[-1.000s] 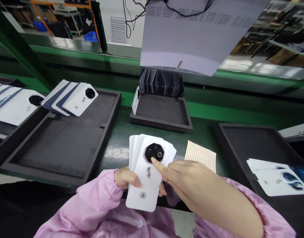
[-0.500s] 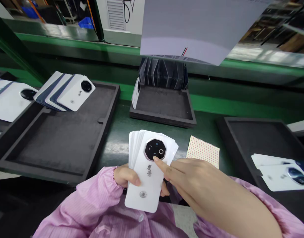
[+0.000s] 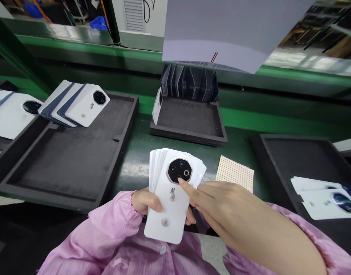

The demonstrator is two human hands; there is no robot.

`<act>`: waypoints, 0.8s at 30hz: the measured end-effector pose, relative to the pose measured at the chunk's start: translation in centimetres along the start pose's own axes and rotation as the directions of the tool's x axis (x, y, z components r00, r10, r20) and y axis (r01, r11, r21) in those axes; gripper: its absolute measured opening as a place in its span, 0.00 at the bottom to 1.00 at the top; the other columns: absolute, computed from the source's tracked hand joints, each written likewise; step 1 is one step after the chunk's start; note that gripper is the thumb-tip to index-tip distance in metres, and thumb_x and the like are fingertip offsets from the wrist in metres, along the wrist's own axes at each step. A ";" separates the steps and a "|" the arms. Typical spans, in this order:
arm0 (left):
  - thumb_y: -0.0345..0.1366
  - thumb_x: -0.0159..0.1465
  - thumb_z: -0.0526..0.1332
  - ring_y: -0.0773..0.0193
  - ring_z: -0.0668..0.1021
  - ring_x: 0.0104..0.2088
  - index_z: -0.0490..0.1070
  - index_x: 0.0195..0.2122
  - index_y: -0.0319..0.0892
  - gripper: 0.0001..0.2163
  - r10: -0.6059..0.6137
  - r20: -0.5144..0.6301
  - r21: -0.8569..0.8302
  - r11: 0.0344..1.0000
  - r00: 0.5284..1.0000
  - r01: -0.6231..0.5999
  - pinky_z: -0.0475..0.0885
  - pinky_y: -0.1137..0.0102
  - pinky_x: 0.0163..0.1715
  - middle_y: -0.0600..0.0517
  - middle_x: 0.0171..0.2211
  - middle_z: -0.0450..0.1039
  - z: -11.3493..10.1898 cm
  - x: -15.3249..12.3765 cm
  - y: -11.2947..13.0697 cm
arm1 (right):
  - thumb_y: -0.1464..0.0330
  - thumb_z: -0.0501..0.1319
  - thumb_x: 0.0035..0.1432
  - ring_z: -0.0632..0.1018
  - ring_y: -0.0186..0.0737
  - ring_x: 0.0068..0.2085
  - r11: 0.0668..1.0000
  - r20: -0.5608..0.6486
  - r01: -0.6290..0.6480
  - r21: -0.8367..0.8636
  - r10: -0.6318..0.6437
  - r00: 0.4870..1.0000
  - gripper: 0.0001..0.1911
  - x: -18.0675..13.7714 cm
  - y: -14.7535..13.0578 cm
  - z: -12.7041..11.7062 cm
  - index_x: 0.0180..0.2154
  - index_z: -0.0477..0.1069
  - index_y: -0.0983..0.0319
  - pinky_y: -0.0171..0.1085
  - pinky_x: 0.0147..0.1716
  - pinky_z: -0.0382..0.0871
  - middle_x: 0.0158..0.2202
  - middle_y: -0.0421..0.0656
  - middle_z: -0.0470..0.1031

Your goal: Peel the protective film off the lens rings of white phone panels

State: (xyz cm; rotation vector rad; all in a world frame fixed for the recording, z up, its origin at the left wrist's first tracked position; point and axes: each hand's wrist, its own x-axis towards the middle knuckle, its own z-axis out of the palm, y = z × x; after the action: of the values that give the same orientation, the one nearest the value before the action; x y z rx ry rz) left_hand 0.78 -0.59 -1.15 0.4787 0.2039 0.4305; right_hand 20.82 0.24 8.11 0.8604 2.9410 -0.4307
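Observation:
A fanned stack of white phone-shaped cards (image 3: 171, 206) is gripped in my left hand (image 3: 148, 201), thumb across the front and fingers round the back. The top card bears a black camera patch (image 3: 179, 168), dark lettering and a small round mark. My right hand (image 3: 221, 202) reaches in from the right, its index fingertip touching the lower edge of that patch. Nothing shows held in the right hand; its thumb and other fingers are partly hidden. Right of the cards, a sheet of small red dots (image 3: 235, 173) lies on the bench.
A dark tray (image 3: 118, 164) on the left carries stacked white cards (image 3: 86, 105). Behind my hands, another tray (image 3: 189, 137) holds a row of dark cards (image 3: 188, 82) and one upright white card (image 3: 157, 107). More white cards (image 3: 321, 202) lie by the right tray (image 3: 261, 152). A large paper (image 3: 232, 34) hangs above.
The whole view shifts very slightly. Both hands and the card stack keep the same pose, the right index fingertip still on the camera patch.

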 end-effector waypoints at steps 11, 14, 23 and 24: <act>0.30 0.37 0.54 0.56 0.76 0.36 0.71 0.44 0.30 0.29 0.003 -0.024 0.012 1.000 1.000 -0.003 0.71 0.68 0.32 0.42 0.38 0.75 0.1 0.0 -0.1 | 0.82 0.49 0.52 0.71 0.37 0.29 0.998 0.055 -0.050 0.030 0.049 0.997 0.35 0.0 -0.1 0.1 0.61 0.45 0.65 0.37 0.27 0.61 0.29 0.41 0.71; 0.30 0.37 0.54 0.55 0.76 0.37 0.71 0.44 0.30 0.29 0.012 -0.028 0.020 1.000 1.000 -0.012 0.71 0.68 0.32 0.41 0.38 0.75 0.0 0.0 -0.1 | 0.81 0.50 0.53 0.71 0.37 0.29 0.999 0.041 -0.040 0.023 0.039 0.998 0.35 0.0 -0.1 0.1 0.61 0.45 0.66 0.37 0.28 0.61 0.29 0.41 0.71; 0.30 0.37 0.54 0.56 0.76 0.35 0.72 0.43 0.31 0.28 0.015 -0.040 0.037 0.999 0.999 -0.013 0.71 0.68 0.30 0.42 0.37 0.76 0.2 0.0 0.0 | 0.82 0.48 0.52 0.70 0.38 0.28 1.000 0.011 -0.026 0.003 0.026 1.000 0.35 -0.2 -0.2 0.2 0.62 0.44 0.66 0.38 0.27 0.62 0.29 0.40 0.71; 0.30 0.37 0.54 0.56 0.76 0.35 0.72 0.43 0.31 0.28 0.015 -0.035 0.040 0.999 0.999 -0.013 0.71 0.69 0.30 0.42 0.37 0.75 0.2 0.0 0.0 | 0.82 0.48 0.52 0.70 0.38 0.28 1.000 0.009 -0.022 0.005 0.022 1.000 0.35 -0.2 -0.2 0.1 0.62 0.44 0.65 0.38 0.27 0.62 0.29 0.41 0.71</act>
State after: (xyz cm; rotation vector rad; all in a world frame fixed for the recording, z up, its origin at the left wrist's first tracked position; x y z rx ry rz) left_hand 0.88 -0.66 -1.02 0.5118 0.2435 0.4494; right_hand 20.89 -0.04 8.04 0.8879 2.9210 -0.4393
